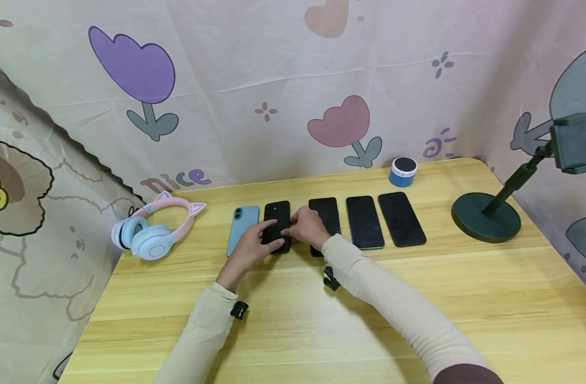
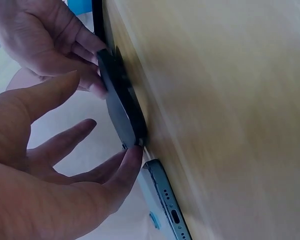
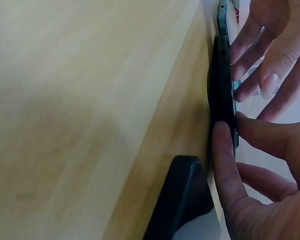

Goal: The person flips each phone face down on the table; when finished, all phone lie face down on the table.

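Observation:
A black phone (image 1: pixel 277 209) lies second from the left in a row, its camera side up. My right hand (image 1: pixel 310 226) pinches its right edge between thumb and fingers. In the left wrist view the black phone (image 2: pixel 121 107) shows edge-on, tilted. My left hand (image 1: pixel 250 247) is spread at its left side, one fingertip touching the phone's corner and the thumb held away from it. Left of it lies a light blue phone (image 1: pixel 243 220), partly behind the left hand. Another black phone (image 1: pixel 329 213), partly hidden by the right hand, lies to the right.
Two more dark phones (image 1: pixel 365 221) (image 1: pixel 402 218) continue the row rightward on the wooden table (image 1: pixel 293 330). Pink and blue cat-ear headphones (image 1: pixel 153 240) lie at the left. A blue and white round speaker (image 1: pixel 402 173) stands behind, and a dark green phone stand (image 1: pixel 486 217) at the right.

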`<state>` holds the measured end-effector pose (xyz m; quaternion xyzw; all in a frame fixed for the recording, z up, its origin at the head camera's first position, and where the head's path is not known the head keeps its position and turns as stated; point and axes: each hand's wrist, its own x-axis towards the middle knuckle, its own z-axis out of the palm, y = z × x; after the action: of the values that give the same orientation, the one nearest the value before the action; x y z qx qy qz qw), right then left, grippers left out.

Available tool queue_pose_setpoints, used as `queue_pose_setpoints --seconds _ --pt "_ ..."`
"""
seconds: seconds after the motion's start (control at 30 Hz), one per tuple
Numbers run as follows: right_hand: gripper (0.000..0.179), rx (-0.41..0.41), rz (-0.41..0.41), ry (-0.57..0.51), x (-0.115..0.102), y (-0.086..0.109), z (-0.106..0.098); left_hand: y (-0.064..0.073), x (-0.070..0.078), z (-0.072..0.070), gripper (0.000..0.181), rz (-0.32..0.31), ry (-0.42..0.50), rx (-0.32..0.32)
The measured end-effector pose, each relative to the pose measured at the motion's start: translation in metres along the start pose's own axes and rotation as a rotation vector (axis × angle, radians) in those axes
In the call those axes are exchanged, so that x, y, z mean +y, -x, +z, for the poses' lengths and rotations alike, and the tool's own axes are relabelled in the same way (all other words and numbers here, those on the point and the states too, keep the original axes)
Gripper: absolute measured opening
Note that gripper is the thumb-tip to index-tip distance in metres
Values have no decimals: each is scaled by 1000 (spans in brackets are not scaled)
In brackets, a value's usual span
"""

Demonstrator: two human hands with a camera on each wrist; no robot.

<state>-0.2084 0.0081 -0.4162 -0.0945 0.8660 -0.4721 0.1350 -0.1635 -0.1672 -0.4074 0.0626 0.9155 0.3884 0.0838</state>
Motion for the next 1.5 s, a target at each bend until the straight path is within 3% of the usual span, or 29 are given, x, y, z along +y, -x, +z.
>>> queue_pose_setpoints --seconds 0.13,0.37,0.8,1.0,1.2,1.5 --pt "12 2 -4 41 -3 0 -3 0 2 -1 60 4 -25 6" --pt "36 10 -22 114 -7 5 -15 -1 11 -3 62 -13 -77 39" --pt "45 -1 -78 199 4 14 -57 -7 33 5 56 5 -176 64" --pt "53 -10 -9 166 10 22 -74 -13 39 15 51 14 -183 49" --pt "58 18 37 217 19 27 -85 -18 44 27 47 50 -215 23" --pt "58 49 69 267 36 31 -94 -26 51 43 41 49 -246 -19"
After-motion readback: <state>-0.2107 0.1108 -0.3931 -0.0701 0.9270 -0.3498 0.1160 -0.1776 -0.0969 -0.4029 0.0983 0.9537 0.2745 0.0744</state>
